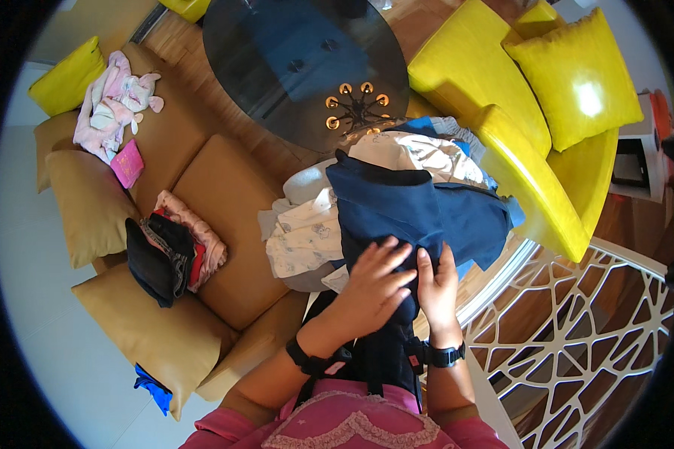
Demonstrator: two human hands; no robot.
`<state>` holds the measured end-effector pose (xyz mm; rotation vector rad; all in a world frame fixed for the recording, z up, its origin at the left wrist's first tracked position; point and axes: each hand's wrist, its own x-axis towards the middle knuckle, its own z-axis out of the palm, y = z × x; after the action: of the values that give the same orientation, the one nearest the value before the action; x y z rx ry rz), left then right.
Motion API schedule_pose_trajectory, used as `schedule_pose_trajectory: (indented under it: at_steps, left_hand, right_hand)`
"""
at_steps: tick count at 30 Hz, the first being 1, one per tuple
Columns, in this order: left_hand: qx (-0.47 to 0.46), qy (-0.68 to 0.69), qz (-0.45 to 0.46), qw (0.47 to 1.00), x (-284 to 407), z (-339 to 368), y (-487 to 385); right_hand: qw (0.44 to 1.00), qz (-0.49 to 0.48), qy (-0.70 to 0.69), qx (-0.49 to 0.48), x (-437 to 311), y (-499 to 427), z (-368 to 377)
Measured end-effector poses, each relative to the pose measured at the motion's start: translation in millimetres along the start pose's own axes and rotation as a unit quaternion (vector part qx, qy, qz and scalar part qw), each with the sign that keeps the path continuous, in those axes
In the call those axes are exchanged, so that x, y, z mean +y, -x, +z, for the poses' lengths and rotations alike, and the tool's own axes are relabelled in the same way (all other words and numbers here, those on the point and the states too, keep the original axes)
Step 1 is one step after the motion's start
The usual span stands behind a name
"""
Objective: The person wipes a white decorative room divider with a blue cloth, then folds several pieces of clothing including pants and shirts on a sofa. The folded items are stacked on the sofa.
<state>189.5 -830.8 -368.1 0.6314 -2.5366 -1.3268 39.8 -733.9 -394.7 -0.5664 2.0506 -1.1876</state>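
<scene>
A navy blue garment (393,207) lies spread over a heap of clothes in front of me. My left hand (376,286) rests on its near part, palm down with the fingers apart. Close beside it, my right hand (438,286) has thumb and fingers on the cloth near a seam; whether it pinches the fabric cannot be told. Under the navy garment show a cream printed cloth (303,241) at the left and a white garment (421,151) at the far side, with blue and grey pieces around them.
On the brown sofa (224,219) at the left lie a stack of folded dark, red and pink clothes (174,247), a pink plush-like garment (115,106) and a small pink pouch (127,164). Beyond stands a dark oval table (309,67); right, a yellow armchair (483,56) and white lattice panel (567,342).
</scene>
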Motion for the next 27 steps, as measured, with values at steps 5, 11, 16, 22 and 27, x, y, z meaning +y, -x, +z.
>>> schedule_pose_trajectory:
  at_steps: [5, 11, 16, 22, 27]
  left_hand:
    - [0.275, 0.038, -0.187, 0.942, -24.8, 7.1, 10.5]
    - [0.199, 0.385, -0.334, 0.837, -53.2, 26.0, 20.1]
    - [0.160, 0.415, -0.338, 0.829, -9.5, 2.6, 8.1]
    - [0.224, 0.099, -0.169, 0.955, 41.3, -46.7, 1.0]
    - [0.194, 0.086, -0.164, 0.963, 115.1, -113.6, 19.0]
  right_hand:
    - [0.990, -0.019, 0.130, 0.053, 11.2, -19.8, -1.7]
    - [0.987, -0.068, 0.130, 0.060, -10.5, -19.2, -0.5]
    - [0.998, -0.055, -0.005, 0.015, -7.6, -18.0, -4.6]
    - [0.979, -0.169, 0.110, 0.031, -57.2, 2.6, -26.7]
    - [0.933, -0.339, 0.120, 0.001, -154.2, 12.4, -60.0]
